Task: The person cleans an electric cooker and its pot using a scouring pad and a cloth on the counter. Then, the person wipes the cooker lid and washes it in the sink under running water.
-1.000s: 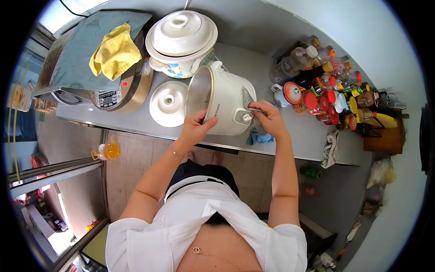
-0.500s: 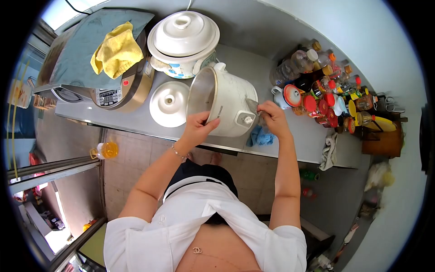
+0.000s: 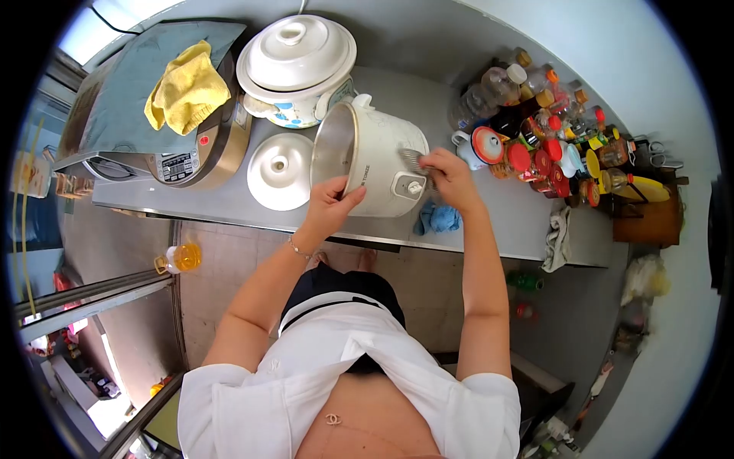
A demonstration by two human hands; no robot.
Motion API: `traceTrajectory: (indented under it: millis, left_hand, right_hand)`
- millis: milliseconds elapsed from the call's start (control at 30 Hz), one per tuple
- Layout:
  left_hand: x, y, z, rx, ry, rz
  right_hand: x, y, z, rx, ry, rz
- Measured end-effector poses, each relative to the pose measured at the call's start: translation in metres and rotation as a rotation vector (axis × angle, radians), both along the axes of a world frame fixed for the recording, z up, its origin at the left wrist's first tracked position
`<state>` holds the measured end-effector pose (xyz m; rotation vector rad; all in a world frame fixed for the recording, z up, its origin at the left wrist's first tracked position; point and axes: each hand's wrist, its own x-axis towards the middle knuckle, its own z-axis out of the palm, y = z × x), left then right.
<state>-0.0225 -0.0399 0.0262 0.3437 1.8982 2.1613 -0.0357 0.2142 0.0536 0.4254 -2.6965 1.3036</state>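
Smooth cooker shell [image 3: 384, 145], metallic inner wall [image 3: 329, 143], glossy lid [image 3: 264, 177], held cloth [image 3: 413, 160] seemingly rough

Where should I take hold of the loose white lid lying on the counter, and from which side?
Probably best by the knob at the middle of the lid, coming down from above: it lies flat, knob up. Avoid its right edge, where the tilted pot sits close.

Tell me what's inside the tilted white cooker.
Through the open mouth of the tilted white cooker, only grey inner wall shows. Its outer side and the left hand at the rim cover the rest, so the bottom cannot be seen.
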Motion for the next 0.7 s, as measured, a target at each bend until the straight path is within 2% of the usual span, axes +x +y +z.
traceTrajectory:
  millis: [67, 167, 267, 300, 400, 500, 600, 700]
  left_hand:
    - [0.001, 0.000, -0.006, -0.008, 0.023, 0.039]
    - [0.006, 0.001, -0.006, 0.006, 0.029, 0.031]
    - [0.009, 0.007, 0.000, 0.042, 0.015, 0.067]
    - [0.009, 0.008, 0.002, 0.038, 0.007, 0.065]
    - [0.009, 0.007, 0.006, 0.028, -0.015, 0.063]
    - [0.009, 0.008, 0.003, 0.005, -0.029, 0.068]
    - [0.009, 0.013, 0.003, -0.021, -0.021, 0.079]
    - [0.007, 0.017, 0.004, -0.018, 0.018, 0.076]
  right_hand:
    - [0.004, 0.037, -0.039, -0.013, -0.010, -0.169]
    - [0.007, 0.055, -0.073, -0.287, -0.365, -0.591]
    - [-0.013, 0.036, -0.091, -0.438, -0.055, -0.634]
    - [-0.018, 0.034, -0.091, -0.375, -0.056, -0.590]
    - [-0.003, 0.035, -0.085, 0.112, 0.024, -0.689]
    - [0.045, 0.020, -0.103, 0.555, -0.090, -1.010]
    - [0.091, 0.007, -0.165, 0.759, -0.065, -0.885]
    - [0.099, 0.022, -0.193, 0.531, 0.077, -0.835]
